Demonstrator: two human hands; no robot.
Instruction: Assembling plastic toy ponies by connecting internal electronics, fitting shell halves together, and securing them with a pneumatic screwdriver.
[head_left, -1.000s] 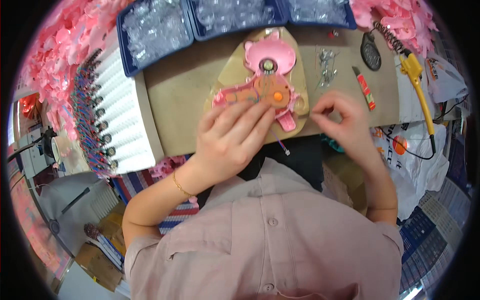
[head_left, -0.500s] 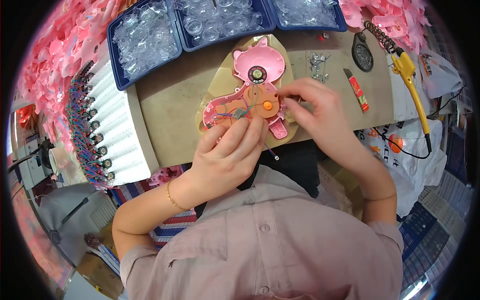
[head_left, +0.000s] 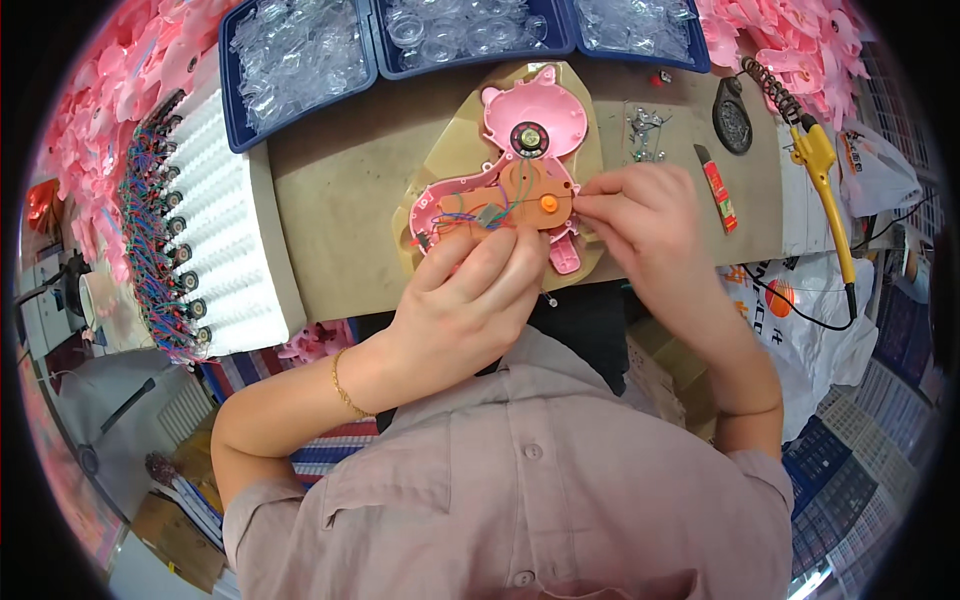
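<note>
Shell (head_left: 548, 105) points head-end away, long axis roughly near-to-far; right grip (head_left: 650, 220) pinched closed; left grip's (head_left: 470, 290) hold unclear.

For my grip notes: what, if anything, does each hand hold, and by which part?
Left hand: over the shell at its lower edge; grip cannot be told. Right hand: fingertips pinched beside the orange block; anything between them is too small to tell.

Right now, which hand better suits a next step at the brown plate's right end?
Right, likely: the right hand has fingertips at that end, by the orange knob; the left hand crosses the lower edge of the pink shell.
</note>
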